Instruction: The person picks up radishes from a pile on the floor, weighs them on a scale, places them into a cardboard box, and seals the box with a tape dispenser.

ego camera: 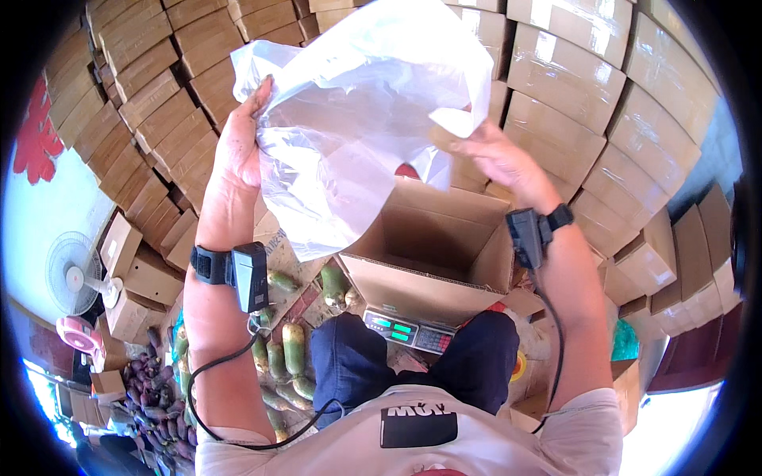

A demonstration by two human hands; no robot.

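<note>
Both my arms are stretched out, holding up a thin translucent white plastic bag (369, 89) by its two sides. My left hand (244, 137) grips the bag's left edge, thumb side up. On the right, my right hand (491, 149) pinches the opposite edge, its fingertips partly hidden by the folded film. Below the bag stands an open cardboard box (417, 285), its inside visible and bare on the near part. The box appears to rest on a digital scale (411, 333) with lit green displays, between my knees. The bag's lower left corner hangs over the box's left rim.
Stacked cardboard cartons (559, 71) wall off the far side. Green-and-white radishes (294, 348) lie on the floor to the left, with a heap of dark purple root vegetables (158, 392) beyond. A white fan (74, 276) stands at far left. Cables run along both forearms from strapped wrist devices (250, 276).
</note>
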